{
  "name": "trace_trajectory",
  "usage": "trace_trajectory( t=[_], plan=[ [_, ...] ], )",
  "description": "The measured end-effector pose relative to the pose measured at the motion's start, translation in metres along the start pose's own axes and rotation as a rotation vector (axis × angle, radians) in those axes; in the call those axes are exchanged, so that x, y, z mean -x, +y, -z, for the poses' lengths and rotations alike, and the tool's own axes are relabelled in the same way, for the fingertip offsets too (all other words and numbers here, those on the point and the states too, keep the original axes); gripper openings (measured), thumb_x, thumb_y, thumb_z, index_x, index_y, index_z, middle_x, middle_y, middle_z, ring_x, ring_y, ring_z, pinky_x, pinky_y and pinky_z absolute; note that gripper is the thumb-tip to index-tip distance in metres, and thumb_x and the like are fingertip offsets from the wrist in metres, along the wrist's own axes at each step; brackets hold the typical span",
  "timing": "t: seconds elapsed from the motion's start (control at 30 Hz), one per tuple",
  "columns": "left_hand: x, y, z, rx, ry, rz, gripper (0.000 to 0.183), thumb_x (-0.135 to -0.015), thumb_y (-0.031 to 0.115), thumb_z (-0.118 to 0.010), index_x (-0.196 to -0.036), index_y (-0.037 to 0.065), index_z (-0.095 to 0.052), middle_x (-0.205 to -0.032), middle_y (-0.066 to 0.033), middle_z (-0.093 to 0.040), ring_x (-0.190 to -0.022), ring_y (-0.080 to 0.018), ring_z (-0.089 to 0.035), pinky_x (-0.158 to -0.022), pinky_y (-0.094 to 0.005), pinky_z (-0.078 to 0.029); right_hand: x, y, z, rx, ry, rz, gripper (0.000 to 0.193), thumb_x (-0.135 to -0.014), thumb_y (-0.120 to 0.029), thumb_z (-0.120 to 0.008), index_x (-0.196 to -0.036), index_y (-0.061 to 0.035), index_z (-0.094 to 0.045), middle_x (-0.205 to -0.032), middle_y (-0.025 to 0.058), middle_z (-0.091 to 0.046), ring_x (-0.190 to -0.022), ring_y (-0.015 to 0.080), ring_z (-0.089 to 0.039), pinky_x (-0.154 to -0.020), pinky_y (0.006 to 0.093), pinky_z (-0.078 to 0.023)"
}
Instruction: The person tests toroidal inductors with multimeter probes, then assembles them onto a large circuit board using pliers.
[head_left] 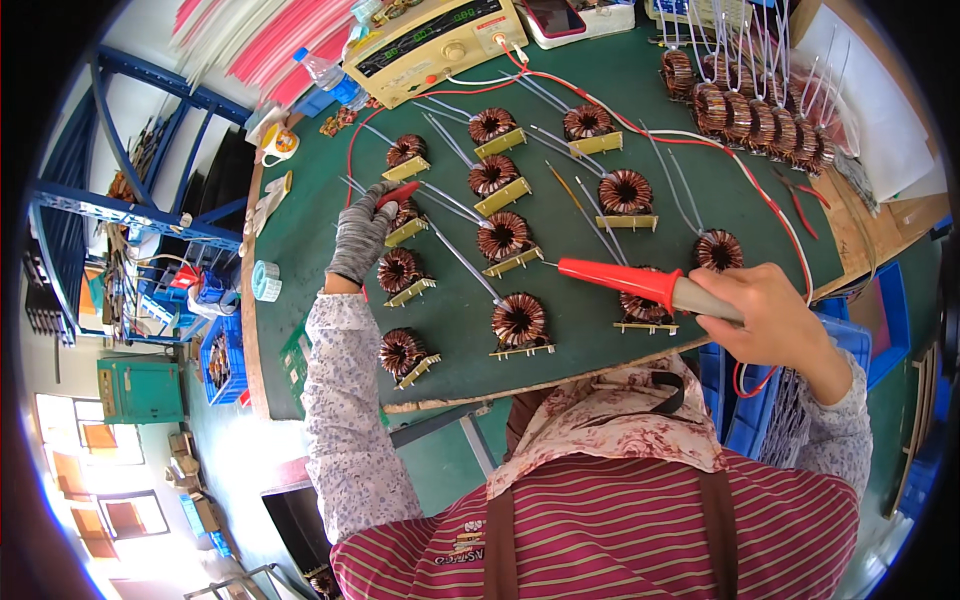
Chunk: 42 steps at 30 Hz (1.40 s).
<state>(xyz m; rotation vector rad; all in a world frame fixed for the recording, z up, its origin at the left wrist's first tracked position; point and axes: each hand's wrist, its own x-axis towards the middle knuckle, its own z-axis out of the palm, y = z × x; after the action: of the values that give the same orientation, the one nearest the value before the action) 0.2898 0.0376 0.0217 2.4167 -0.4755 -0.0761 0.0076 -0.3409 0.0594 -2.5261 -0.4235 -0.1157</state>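
Observation:
My left hand (360,240), in a grey glove, grips a red clip (398,196) beside a copper toroid coil (404,213) on its small board. My bare right hand (762,312) is wrapped round the grey end of a red test probe (615,280). The probe points left, its thin tip close to the board (516,262) under a middle coil (503,236); whether they touch I cannot tell. Several more toroid coils (520,320) on yellowish boards stand in rows, most with long grey leads. Behind the probe, one coil (645,300) is partly covered.
At the back of the green table (590,345) stands a power supply (430,48) with red and white cables (690,135). A water bottle (335,80), cup (279,144) and tape roll (266,281) are left. Stacked coils (745,115) and red-handled pliers (803,205) lie right.

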Motion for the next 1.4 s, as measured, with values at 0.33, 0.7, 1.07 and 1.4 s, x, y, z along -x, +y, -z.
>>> trace_trajectory(
  t=[0.33,0.7,1.07,1.4],
  plan=[
    [0.004,0.004,0.002,-0.104,-0.023,0.011,0.028,-0.084,0.011,-0.056,-0.112,0.009,-0.058,-0.083,-0.0134,-0.065,-0.073,-0.0184,-0.061,-0.071,-0.0306,-0.047,-0.003,-0.001,-0.005,0.021,0.033,0.025,0.034,-0.068,-0.008,-0.065,-0.1,-0.0001,-0.057,-0.066,0.0153,-0.057,-0.057,0.0341,-0.056,-0.051,0.0403,-0.043],
    [0.005,0.0,0.0,-0.034,-0.013,-0.021,0.027,-0.084,0.011,-0.056,-0.111,0.008,-0.059,-0.081,-0.0134,-0.064,-0.073,-0.0194,-0.061,-0.073,-0.0307,-0.047,-0.004,0.0,-0.007,0.047,0.049,0.022,0.031,-0.069,-0.008,-0.065,-0.098,-0.0011,-0.057,-0.064,0.0136,-0.056,-0.055,0.0327,-0.055,-0.049,0.0397,-0.042],
    [0.003,-0.01,-0.002,0.0,0.001,-0.072,0.027,-0.084,0.011,-0.057,-0.111,0.007,-0.058,-0.081,-0.0129,-0.065,-0.074,-0.0184,-0.061,-0.073,-0.0303,-0.047,-0.003,0.001,-0.006,0.051,0.052,0.021,0.031,-0.069,-0.008,-0.065,-0.098,-0.0009,-0.057,-0.063,0.0132,-0.056,-0.054,0.0323,-0.055,-0.049,0.0395,-0.042],
    [0.004,-0.009,-0.004,-0.016,-0.005,-0.033,0.028,-0.085,0.01,-0.056,-0.112,0.007,-0.058,-0.082,-0.0137,-0.066,-0.076,-0.018,-0.063,-0.073,-0.0297,-0.048,0.001,-0.004,-0.003,0.052,0.073,0.028,0.033,-0.068,-0.007,-0.066,-0.099,0.0,-0.056,-0.067,0.0135,-0.057,-0.056,0.0321,-0.056,-0.05,0.0392,-0.043]
  ],
)
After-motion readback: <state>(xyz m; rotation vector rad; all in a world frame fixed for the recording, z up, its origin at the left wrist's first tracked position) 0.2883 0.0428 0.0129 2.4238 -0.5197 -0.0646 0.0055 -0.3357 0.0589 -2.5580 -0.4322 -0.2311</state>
